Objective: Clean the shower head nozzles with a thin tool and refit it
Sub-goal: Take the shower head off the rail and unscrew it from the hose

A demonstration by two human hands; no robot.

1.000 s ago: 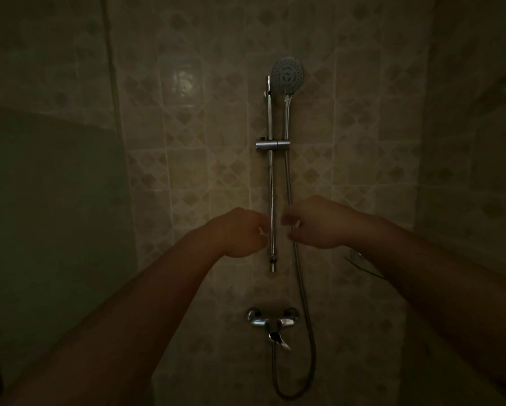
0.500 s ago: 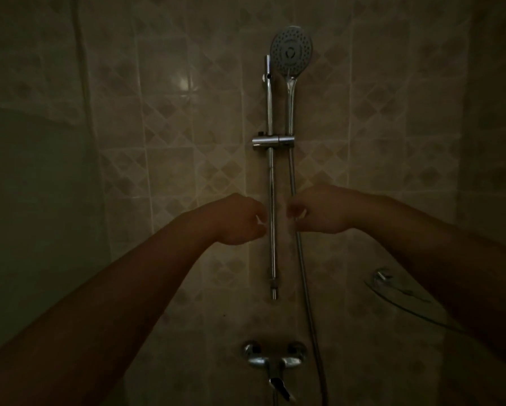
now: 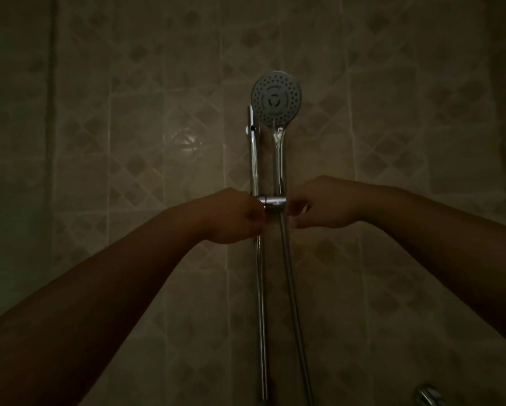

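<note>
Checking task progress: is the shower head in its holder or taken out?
In. The shower head stands upright with its handle in the holder on the rail; both hands are beside the holder.

Both fists crowd the short chrome slider bracket (image 3: pixel 272 204): the left hand (image 3: pixel 234 215) sits against its left end, the right hand (image 3: pixel 323 204) just off its right end, so that level is taken. Above the bracket, the narrow gap between the upright chrome wall rail (image 3: pixel 254 159) and the chrome handle of the round grey shower head (image 3: pixel 276 101) is tight. Below, the ribbed metal hose (image 3: pixel 293 300) hangs close beside the rail. The beige patterned tile wall (image 3: pixel 146 177) lies open on either side.
</note>
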